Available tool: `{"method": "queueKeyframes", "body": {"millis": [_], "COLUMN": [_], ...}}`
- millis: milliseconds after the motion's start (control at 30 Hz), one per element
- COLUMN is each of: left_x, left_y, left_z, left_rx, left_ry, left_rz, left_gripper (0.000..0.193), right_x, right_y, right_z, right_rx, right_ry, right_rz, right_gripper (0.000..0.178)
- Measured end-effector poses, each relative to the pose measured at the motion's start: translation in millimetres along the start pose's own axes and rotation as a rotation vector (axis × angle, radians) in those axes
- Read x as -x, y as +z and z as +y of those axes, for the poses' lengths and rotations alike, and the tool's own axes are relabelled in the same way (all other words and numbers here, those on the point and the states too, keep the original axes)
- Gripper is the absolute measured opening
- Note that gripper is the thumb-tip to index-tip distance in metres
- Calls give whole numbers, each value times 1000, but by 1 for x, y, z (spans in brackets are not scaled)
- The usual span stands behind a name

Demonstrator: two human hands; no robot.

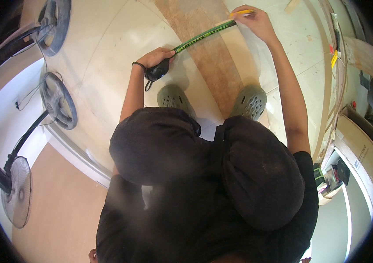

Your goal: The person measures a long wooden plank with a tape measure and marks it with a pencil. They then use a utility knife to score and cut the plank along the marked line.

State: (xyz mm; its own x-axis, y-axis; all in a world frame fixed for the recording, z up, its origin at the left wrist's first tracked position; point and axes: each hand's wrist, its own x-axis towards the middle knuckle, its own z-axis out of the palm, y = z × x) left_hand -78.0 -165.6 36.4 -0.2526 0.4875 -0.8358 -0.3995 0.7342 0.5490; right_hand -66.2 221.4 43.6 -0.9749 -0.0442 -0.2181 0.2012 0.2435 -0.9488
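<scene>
A black tape measure with a wrist loop sits in my left hand, its fingers closed round the case. From it the green blade stretches to the right and slightly away, across a brown wooden plank on the floor. My right hand pinches a yellow pencil just beyond the plank's right edge. The blade's far end meets the fingers of that hand; whether they also grip it is hard to make out.
Two grey-green clogs are on my feet, the right one over the plank. Round fan bases and a standing fan are at the left. Along the right side stand a cardboard box and wooden pieces.
</scene>
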Motion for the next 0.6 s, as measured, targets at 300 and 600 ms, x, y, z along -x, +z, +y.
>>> {"method": "queueKeyframes", "body": {"millis": [300, 600], "left_x": [-5, -2], "left_y": [-2, -1], "left_z": [-4, -1], "left_rx": [29, 33], "left_ry": [1, -9], "left_rz": [-18, -12], "left_gripper": [38, 40], "right_x": [42, 77], "right_y": [-33, -14], "right_z": [29, 52], "right_rx": [-264, -357], "right_ry": [213, 290], "right_rz": [483, 534], "right_gripper": [28, 21]}}
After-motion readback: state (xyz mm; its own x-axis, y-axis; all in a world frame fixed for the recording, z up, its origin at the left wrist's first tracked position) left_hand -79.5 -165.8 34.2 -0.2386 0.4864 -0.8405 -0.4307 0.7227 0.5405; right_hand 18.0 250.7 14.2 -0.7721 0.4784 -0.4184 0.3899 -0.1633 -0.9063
